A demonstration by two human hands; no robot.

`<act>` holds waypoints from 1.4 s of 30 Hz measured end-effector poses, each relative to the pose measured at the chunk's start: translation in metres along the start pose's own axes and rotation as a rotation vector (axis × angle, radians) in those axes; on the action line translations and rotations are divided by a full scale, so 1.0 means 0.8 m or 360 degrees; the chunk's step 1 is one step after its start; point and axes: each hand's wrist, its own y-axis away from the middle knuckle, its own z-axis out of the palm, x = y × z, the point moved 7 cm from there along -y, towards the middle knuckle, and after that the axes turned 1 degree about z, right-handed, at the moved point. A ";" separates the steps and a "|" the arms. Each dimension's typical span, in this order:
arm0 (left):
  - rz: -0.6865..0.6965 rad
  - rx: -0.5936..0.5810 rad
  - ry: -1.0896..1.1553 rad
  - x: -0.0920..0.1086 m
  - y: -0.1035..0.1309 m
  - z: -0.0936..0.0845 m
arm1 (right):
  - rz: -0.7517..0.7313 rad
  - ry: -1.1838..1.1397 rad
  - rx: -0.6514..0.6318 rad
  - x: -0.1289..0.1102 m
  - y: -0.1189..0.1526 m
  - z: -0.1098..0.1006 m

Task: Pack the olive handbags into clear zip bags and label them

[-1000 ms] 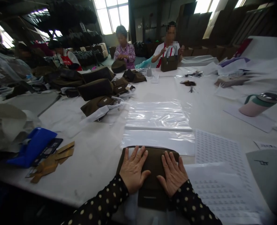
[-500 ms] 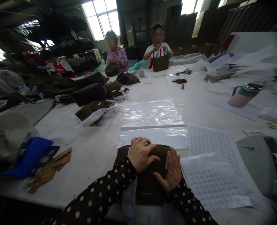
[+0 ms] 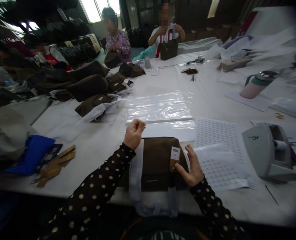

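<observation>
A dark brown handbag [image 3: 155, 156] lies flat on the white table in front of me, its handles wrapped in pale film [image 3: 136, 170] and hanging toward me. A hang tag [image 3: 175, 158] with a white barcode label rests on the bag's right part. Above the bag's upper left corner, my left hand [image 3: 134, 133] is closed, its fingertips pressed together; whatever they may pinch is hidden. My right hand [image 3: 193, 170] is at the bag's right side, fingers spread, with the thumb at the lower end of the tag. Just beyond the bag lies a stack of clear plastic bags [image 3: 160, 110].
Printed label sheets [image 3: 218, 150] and a grey label machine [image 3: 265, 150] are on the right, a pink cup [image 3: 258, 85] behind them. More brown bags [image 3: 87, 87], a blue piece [image 3: 39, 153] and brown strips [image 3: 54, 166] lie left. Several people sit across the table.
Both hands lay on the bag before. My left hand has lifted off and closed toward the upper left; my right hand has shifted to the side, and the barcode tag now shows. The view has tilted down.
</observation>
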 end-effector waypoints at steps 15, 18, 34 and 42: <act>-0.1073 -0.1192 -0.1118 -0.011 0.339 -0.235 | -0.0614 0.0593 -0.0090 -0.041 0.038 0.014; -0.1017 -0.0934 -0.1114 -0.018 0.315 -0.246 | -0.0653 0.0803 -0.0062 -0.050 0.038 0.030; -0.0086 -0.1021 -0.1017 -0.174 -0.072 0.003 | -0.0105 0.0268 -0.0763 0.082 -0.209 0.054; -0.0076 -0.1477 -0.1060 -0.245 -0.087 0.046 | -0.0248 0.0670 -0.1414 0.117 -0.213 0.124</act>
